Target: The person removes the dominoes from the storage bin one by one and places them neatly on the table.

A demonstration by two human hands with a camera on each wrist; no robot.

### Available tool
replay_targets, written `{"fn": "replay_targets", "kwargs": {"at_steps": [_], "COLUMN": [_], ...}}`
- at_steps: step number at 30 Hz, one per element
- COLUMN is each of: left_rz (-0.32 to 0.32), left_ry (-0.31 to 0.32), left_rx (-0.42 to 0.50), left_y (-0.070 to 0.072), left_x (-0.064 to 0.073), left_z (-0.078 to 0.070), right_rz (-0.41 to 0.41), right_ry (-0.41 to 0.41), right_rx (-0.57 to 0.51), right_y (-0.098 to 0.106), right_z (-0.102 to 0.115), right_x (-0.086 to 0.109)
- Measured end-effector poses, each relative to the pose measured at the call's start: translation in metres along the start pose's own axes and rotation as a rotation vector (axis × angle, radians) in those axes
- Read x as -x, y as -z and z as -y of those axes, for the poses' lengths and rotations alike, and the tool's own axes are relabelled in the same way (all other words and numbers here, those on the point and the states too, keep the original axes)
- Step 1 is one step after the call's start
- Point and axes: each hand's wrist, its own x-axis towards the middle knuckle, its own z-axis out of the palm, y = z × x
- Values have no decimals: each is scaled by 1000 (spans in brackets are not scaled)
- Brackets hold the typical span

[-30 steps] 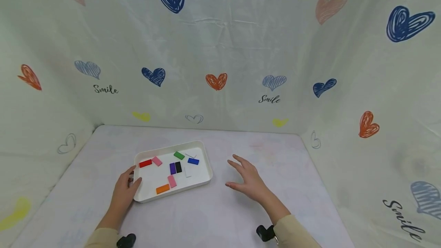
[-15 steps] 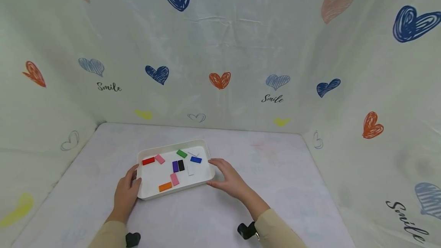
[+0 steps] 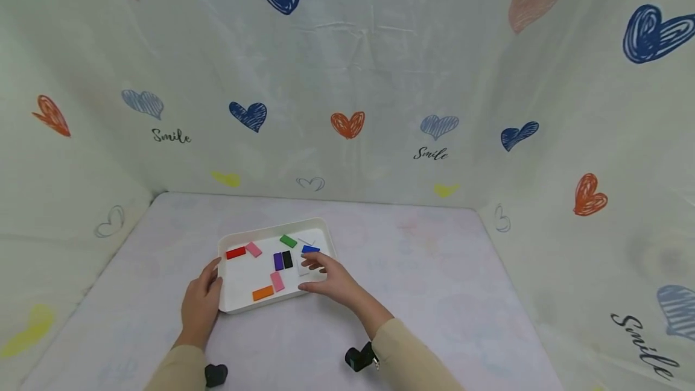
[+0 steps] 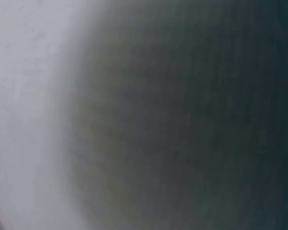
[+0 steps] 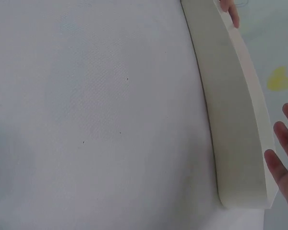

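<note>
A shallow white rectangular tray (image 3: 234,279) lies on the table, bearing several small flat coloured blocks. Its left end is held by my left hand (image 3: 198,306), thumb and fingers at the rim. Over the tray's right end hovers my right hand (image 3: 336,283), fingers spread and slightly bent, nothing between them. Nearest to those fingertips are a blue block (image 3: 311,248), partly covered by the hand, and a white piece (image 3: 301,268). A black block (image 3: 287,259) and a purple block (image 3: 279,261) lie side by side at the middle. In the right wrist view, right fingers (image 5: 277,165) are above the tray wall (image 5: 230,105).
Red (image 3: 236,253), pink (image 3: 253,249), green (image 3: 288,241) and orange (image 3: 263,293) blocks lie elsewhere in the tray, with another pink block (image 3: 277,282). Around it spreads the pale tabletop (image 3: 423,294), backed by a heart-printed curtain (image 3: 380,89). Blurred dark material (image 4: 206,115) fills most of the left wrist view.
My right hand has moved left, from beside the tray past its right rim to above its right end. The left hand has stayed at the left end; the blocks look unmoved.
</note>
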Motion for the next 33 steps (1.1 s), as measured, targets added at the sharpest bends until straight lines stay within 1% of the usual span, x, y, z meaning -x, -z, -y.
{"fn": "replay_targets", "kwargs": {"at_steps": [3, 6, 8, 10, 12, 14, 16, 19, 21, 24, 27, 31, 33], "left_rz": [24, 66, 97, 133, 170, 210, 250, 307, 346, 402, 440, 475, 496], "left_ry": [20, 28, 32, 22, 0, -32, -69, -134, -162, -177, -194, -221, -221], "left_rx": [2, 7, 9, 1, -16, -52, -107, -208, -275, -358, -416, -456, -460], "left_y": [1, 3, 4, 6, 8, 10, 14, 21, 26, 33, 36, 40, 43], "left_x": [-1, -2, -3, -5, -7, -8, -8, -9, -10, -13, -16, -17, -17], "left_z": [0, -1, -1, -1, 0, 1, 1, -1, -4, -9, -13, -17, -19], "right_rz": [-30, -51, -49, -45, -43, -37, -29, -22, -26, -27, -31, -35, -32], "right_ry": [-27, -51, -64, -77, -91, -118, -145, -186, -199, -216, -230, -241, -244], "right_rx": [23, 37, 40, 31, 14, 6, 7, 44, 70, 99, 117, 151, 167], "right_y": [-4, -4, -4, -3, -4, -6, -8, -12, -14, -17, -18, -19, -20], "right_z": [-1, -3, -5, -6, -7, -7, -9, -11, -11, -12, -12, -13, -14], "right_x": [-9, -18, -22, -26, -29, -31, -34, -39, -43, -46, -49, -52, -53]}}
